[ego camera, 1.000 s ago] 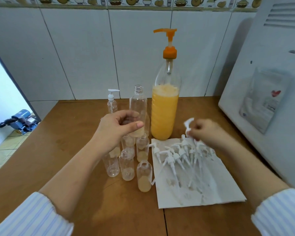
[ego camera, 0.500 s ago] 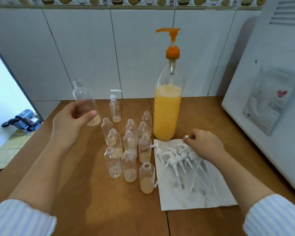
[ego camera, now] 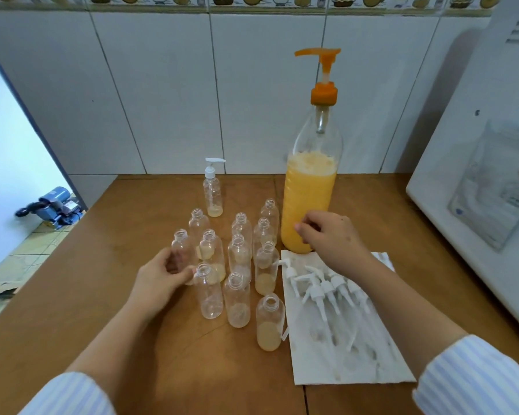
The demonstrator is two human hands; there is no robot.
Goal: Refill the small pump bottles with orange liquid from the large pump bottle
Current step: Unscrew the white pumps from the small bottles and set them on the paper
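Head view shows, nearest to the person, a white paper sheet (ego camera: 342,360) lying toward the near right part of the wooden surface (ego camera: 102,310); on it lie the loose white pump heads (ego camera: 321,289), removed from their bottles. Just left of the sheet stands a tight cluster of small open bottles (ego camera: 237,265), most with only a little pale liquid at the bottom.

The left hand (ego camera: 159,280) is at the left side of this cluster, its fingers curled round one small bottle (ego camera: 182,253) which stands on the surface. The bottles are so close that this one almost touches its neighbours. If the hand lifts or draws it sideways, it could knock the next bottle, and light, nearly empty bottles with no caps would probably fall in a row and spill.

Farther back, the right hand (ego camera: 333,238) reaches to the lower body of the large pump bottle (ego camera: 309,202), fingers bent and touching its side; whether it really grips cannot be told. This bottle is tall, with its orange pump (ego camera: 321,73) high above, so a push low on the body may tilt it toward the small ones. The sheet's far edge lies just at its base and could drag.

One small bottle with its pump on (ego camera: 212,193) stands apart, toward the far edge by the tiled wall (ego camera: 162,100).
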